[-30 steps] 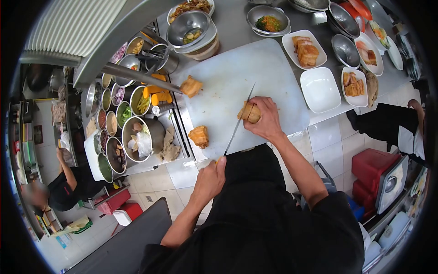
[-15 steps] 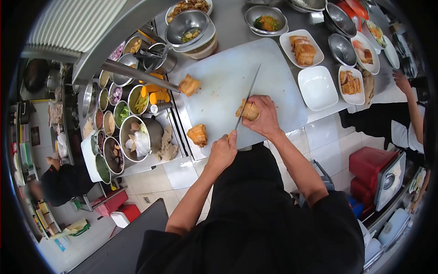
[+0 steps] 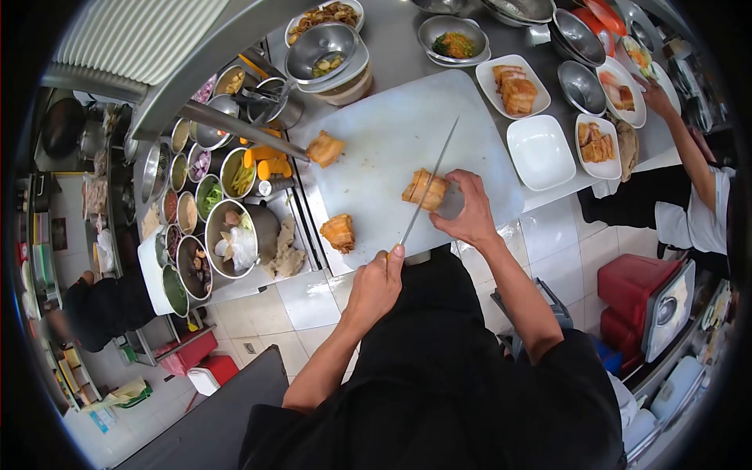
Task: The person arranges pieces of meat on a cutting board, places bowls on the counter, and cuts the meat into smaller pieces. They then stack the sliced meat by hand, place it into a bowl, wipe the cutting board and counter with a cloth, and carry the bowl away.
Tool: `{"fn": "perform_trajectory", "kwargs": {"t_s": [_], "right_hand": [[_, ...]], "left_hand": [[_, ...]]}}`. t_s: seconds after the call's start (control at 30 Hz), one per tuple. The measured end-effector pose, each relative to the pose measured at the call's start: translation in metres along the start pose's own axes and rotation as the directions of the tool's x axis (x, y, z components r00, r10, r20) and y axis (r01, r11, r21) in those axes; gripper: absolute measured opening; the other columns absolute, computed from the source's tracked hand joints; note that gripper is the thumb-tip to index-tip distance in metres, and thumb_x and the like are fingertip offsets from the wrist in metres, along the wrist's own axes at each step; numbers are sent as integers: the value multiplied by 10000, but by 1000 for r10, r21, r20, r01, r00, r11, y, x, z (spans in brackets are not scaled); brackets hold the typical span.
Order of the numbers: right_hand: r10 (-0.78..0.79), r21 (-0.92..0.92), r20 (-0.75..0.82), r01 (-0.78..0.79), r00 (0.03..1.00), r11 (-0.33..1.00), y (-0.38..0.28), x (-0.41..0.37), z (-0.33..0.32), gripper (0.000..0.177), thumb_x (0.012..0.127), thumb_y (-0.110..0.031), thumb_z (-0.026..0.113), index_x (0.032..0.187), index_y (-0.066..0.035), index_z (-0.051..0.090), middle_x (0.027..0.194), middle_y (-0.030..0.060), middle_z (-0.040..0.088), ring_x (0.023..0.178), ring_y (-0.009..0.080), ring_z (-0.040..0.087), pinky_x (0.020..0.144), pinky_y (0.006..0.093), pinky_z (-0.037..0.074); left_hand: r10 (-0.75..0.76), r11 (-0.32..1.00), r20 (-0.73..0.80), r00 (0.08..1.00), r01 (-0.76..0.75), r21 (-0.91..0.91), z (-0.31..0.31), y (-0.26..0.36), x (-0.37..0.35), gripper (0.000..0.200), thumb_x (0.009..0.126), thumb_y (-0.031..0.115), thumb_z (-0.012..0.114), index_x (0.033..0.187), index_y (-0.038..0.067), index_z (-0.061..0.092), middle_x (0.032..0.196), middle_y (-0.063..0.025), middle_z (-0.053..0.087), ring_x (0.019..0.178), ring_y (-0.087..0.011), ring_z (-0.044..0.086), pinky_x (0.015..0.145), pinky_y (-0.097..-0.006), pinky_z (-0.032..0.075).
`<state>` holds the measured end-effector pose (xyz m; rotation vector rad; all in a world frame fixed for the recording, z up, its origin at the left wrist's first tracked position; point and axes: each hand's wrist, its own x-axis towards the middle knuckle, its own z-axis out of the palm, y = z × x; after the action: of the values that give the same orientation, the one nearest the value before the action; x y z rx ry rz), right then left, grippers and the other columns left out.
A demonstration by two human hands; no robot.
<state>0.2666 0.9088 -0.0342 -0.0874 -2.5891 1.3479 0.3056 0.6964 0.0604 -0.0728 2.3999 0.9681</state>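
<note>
My left hand is closed around the handle of a long knife, whose blade lies across a golden-brown piece of pork belly on the white cutting board. Cut lines show across that piece. At its right end my right hand is open, thumb and fingers spread apart beside the meat. Two more chunks are on the board: one pork chunk by the upper left edge, another pork chunk at the lower left.
Right of the board stand a white square dish, a dish of sliced pork and a smaller pork dish. Ingredient pots crowd the left, below a metal bar. A co-worker's hand reaches over plates at far right.
My right hand has let go of the pork and drawn slightly right, fingers spreading. The knife has shifted slightly with my left hand. The co-worker's hand has moved up toward the plates.
</note>
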Motion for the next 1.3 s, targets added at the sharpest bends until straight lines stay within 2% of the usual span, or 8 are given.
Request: {"fn": "perform_trajectory", "kwargs": {"t_s": [0.27, 0.4, 0.5, 0.8, 0.83, 0.93, 1.13, 1.3], "right_hand": [[-51, 29, -48, 53, 998, 998, 1, 3, 5, 567, 600, -148, 798, 1107, -45, 566, 1118, 125, 602, 1071, 311, 572, 910, 392, 500], [-24, 93, -35, 28, 999, 995, 3, 2, 8, 545, 595, -132, 785, 1091, -47, 576, 1105, 123, 608, 1045, 304, 586, 890, 385, 510], [-23, 71, -32, 25, 999, 997, 3, 5, 10, 540, 588, -115, 774, 1087, -44, 580, 1094, 122, 613, 1035, 297, 593, 883, 377, 516], [-56, 98, -54, 61, 997, 993, 14, -1, 14, 511, 580, -97, 768, 1059, -52, 595, 1064, 121, 624, 1018, 303, 597, 877, 384, 522], [-71, 79, -67, 76, 995, 994, 13, 2, 15, 512, 580, -91, 766, 1059, -49, 591, 1062, 122, 623, 1016, 305, 596, 875, 384, 521], [-64, 65, -69, 69, 996, 996, 8, 2, 14, 515, 580, -79, 762, 1062, -43, 583, 1061, 124, 622, 1012, 310, 595, 872, 387, 521], [-99, 32, -94, 102, 991, 994, 12, 3, 18, 533, 584, -75, 767, 1077, -38, 568, 1069, 128, 619, 989, 308, 598, 860, 380, 523], [-139, 8, -91, 140, 986, 990, 12, 4, 22, 529, 586, -74, 772, 1072, -35, 568, 1063, 132, 616, 972, 297, 605, 847, 367, 526]], "left_hand": [[0, 994, 27, 1000, -3, 105, 0, -14, -15, 617, 1044, 453, 343, 854, -70, 609, 748, -330, 599, 791, -521, 601, 728, -528, 465], [-76, 986, 99, 992, 60, 157, -15, -17, -38, 604, 1037, 434, 340, 867, -86, 597, 793, -376, 596, 839, -578, 567, 783, -579, 453], [67, 992, 44, 997, -72, 104, 7, -12, 1, 612, 1036, 434, 337, 847, -85, 600, 802, -381, 593, 871, -568, 571, 784, -571, 462], [-18, 983, 99, 995, 0, 183, 0, -23, -13, 598, 1033, 426, 362, 881, -93, 616, 859, -369, 616, 862, -546, 600, 788, -576, 471], [65, 988, 120, 991, -81, 133, 4, -10, 1, 617, 1031, 441, 363, 891, -105, 614, 864, -381, 613, 877, -550, 599, 800, -578, 475], [34, 994, 21, 999, -36, 107, 37, -7, 44, 610, 1033, 438, 363, 895, -100, 617, 858, -386, 614, 884, -556, 596, 808, -579, 477], [-3, 994, 13, 1000, 1, 114, 41, -5, 43, 638, 1024, 466, 370, 920, -110, 623, 860, -390, 618, 888, -564, 595, 826, -578, 478], [66, 995, -30, 997, -64, 77, 50, -8, 60, 647, 1025, 471, 360, 901, -108, 620, 850, -394, 609, 899, -562, 590, 833, -568, 471]]}}
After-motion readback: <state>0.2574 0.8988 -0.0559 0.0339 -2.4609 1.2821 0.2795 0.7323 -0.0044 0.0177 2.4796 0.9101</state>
